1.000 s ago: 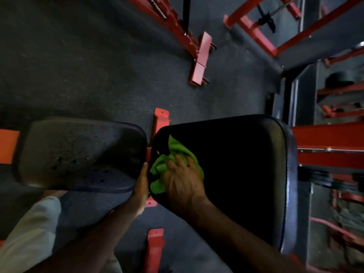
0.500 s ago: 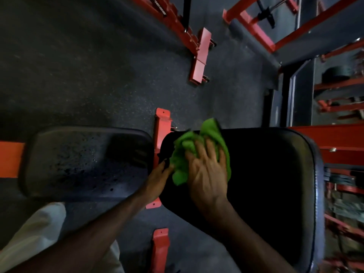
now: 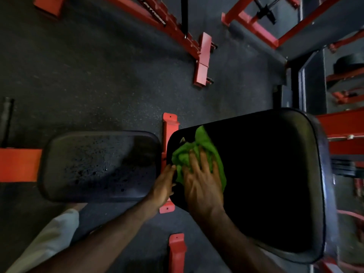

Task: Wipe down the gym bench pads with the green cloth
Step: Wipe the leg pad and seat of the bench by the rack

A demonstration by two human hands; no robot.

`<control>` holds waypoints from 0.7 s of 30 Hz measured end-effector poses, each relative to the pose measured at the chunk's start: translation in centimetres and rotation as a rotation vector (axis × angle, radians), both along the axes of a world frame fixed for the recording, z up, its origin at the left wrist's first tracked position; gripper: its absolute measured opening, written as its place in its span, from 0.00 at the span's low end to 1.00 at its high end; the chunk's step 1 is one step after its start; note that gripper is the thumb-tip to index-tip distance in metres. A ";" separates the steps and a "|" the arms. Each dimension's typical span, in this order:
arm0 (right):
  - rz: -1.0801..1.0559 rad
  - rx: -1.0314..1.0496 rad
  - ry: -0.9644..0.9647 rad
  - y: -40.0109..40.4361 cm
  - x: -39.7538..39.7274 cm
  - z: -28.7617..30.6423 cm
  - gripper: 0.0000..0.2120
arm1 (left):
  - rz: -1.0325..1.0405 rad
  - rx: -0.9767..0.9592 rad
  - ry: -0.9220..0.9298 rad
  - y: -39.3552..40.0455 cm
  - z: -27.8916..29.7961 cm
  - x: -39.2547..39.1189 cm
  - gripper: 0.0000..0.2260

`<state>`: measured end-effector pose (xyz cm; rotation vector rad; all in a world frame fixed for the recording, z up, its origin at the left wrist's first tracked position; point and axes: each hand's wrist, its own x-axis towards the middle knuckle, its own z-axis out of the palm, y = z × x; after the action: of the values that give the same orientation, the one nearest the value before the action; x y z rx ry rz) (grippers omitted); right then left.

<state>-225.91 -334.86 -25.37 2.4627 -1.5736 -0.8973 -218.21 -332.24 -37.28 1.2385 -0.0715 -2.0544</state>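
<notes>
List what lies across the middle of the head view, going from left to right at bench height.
Orange frame bar → speckled smaller pad → left hand at the gap → green cloth under the right hand → larger black pad.

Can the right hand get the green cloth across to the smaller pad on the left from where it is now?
Probably yes. The right hand presses the green cloth flat near the big pad's left edge. The smaller pad lies just across a narrow gap, but the left hand rests in that gap.

Green cloth (image 3: 199,154) soft, fuzzy; bench pads (image 3: 266,174) smooth semi-gloss vinyl (frame (image 3: 169,125) painted metal).
</notes>
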 end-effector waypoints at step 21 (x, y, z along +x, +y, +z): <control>-0.075 -0.468 -0.359 -1.3 -1.1 11.9 0.24 | 0.158 -0.300 -0.238 1.0 8.0 -2.7 0.41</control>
<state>-226.99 -336.12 -13.51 2.3108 -1.7395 -0.0619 -220.90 -331.23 -29.26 1.2493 -0.3684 -1.6826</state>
